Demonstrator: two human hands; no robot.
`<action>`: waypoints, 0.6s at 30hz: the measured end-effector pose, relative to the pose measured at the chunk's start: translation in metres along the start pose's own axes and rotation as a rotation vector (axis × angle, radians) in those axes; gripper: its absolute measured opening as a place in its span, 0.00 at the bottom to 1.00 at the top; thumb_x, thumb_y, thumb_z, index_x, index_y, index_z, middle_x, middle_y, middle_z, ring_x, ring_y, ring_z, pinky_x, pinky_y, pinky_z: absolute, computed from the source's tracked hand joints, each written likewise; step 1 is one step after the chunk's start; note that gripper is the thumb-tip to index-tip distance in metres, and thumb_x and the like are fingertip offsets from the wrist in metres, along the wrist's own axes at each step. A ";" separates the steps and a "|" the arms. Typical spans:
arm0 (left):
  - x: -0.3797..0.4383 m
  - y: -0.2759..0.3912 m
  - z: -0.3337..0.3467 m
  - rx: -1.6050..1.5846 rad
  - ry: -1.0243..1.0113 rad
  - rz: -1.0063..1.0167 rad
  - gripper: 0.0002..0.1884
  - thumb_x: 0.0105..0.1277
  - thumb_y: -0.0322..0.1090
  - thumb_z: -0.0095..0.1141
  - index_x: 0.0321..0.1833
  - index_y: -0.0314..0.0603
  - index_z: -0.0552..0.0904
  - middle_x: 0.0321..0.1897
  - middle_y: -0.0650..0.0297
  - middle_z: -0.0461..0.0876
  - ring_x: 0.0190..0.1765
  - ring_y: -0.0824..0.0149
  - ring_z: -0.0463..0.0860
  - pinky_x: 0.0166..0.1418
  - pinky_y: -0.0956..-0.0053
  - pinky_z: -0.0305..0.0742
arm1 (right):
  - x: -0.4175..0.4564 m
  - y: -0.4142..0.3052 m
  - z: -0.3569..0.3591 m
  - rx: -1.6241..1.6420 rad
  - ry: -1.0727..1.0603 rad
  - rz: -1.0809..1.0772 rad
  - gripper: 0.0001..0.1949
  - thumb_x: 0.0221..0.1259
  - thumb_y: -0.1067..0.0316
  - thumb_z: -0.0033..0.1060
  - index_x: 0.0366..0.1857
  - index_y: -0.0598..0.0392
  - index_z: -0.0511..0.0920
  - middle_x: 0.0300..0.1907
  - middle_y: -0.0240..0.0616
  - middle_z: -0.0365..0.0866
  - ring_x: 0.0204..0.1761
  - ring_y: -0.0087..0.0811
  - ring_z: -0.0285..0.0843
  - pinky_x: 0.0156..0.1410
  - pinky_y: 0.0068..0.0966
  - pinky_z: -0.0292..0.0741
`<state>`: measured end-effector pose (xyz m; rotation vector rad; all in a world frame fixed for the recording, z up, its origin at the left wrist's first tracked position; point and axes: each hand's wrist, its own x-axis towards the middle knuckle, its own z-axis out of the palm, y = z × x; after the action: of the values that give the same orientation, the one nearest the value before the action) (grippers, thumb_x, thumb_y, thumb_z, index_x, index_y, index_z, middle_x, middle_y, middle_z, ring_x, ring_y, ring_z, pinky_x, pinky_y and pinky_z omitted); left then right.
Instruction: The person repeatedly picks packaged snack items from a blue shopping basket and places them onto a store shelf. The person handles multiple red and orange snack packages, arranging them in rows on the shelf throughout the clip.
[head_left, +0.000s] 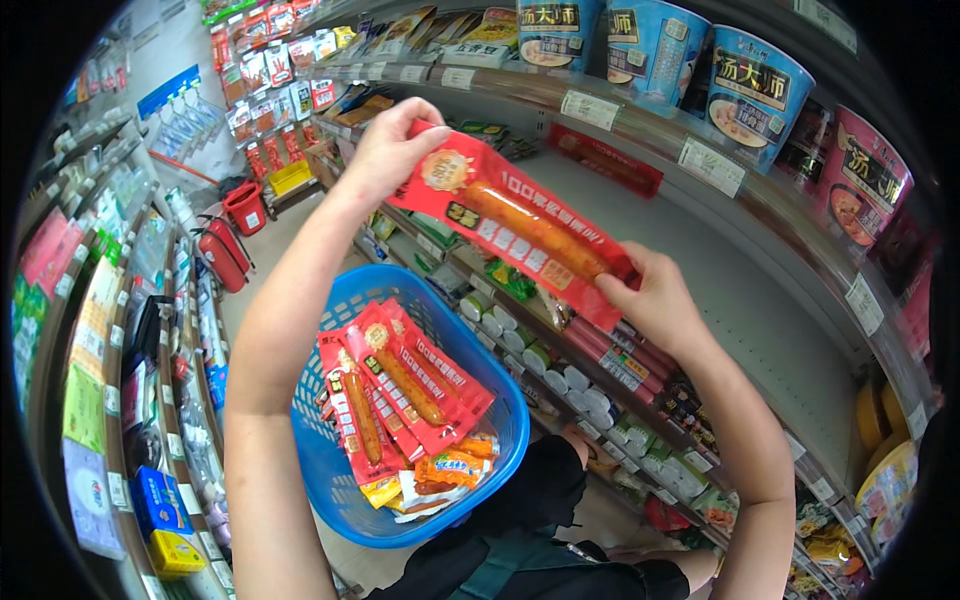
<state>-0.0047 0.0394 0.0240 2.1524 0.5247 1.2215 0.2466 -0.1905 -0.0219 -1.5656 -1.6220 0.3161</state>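
Observation:
Stretched between my two hands is a red packaged sausage (517, 225), its printed front turned up towards me. My left hand (394, 150) pinches the upper left end of the wrapper, and my right hand (652, 296) grips the lower right end. Below it sits a blue plastic basket (517, 457) with slotted walls. Several more red sausage packets (405, 375) lie fanned out inside, over smaller orange, yellow and white snack packets (450, 472). On the shelf behind my hands, one similar red packet (604, 161) lies against the back.
Blue instant-noodle cups (757, 94) and a pink cup (866, 180) stand on the upper shelf at right. Lower shelves carry pink sausages (619, 356) and round-ended packs (555, 379). Red fire extinguishers (221, 251) and a red bucket (245, 208) stand on the aisle floor. Stocked shelves (112, 390) line the left.

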 end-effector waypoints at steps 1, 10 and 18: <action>0.010 -0.007 0.011 0.081 0.034 0.005 0.05 0.71 0.31 0.59 0.41 0.40 0.77 0.32 0.72 0.78 0.36 0.81 0.76 0.41 0.83 0.73 | 0.007 0.006 -0.008 0.025 0.005 0.033 0.17 0.58 0.66 0.62 0.47 0.67 0.80 0.35 0.54 0.85 0.36 0.38 0.85 0.47 0.32 0.78; 0.050 -0.051 0.109 0.491 0.260 0.132 0.30 0.63 0.35 0.60 0.67 0.33 0.68 0.63 0.44 0.72 0.65 0.44 0.72 0.69 0.60 0.68 | 0.087 0.095 -0.053 0.130 0.028 0.235 0.17 0.62 0.65 0.61 0.51 0.63 0.80 0.42 0.37 0.85 0.42 0.25 0.80 0.54 0.24 0.74; 0.004 -0.059 0.193 0.377 -0.047 0.345 0.26 0.63 0.33 0.59 0.64 0.37 0.71 0.64 0.43 0.71 0.67 0.42 0.71 0.71 0.55 0.67 | 0.209 0.233 -0.068 -0.299 0.336 0.015 0.28 0.60 0.59 0.67 0.64 0.56 0.73 0.63 0.45 0.75 0.64 0.39 0.72 0.69 0.31 0.67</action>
<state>0.1621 0.0268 -0.0891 2.6699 0.3965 1.3307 0.4855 0.0197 -0.0596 -1.7436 -1.4388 -0.1846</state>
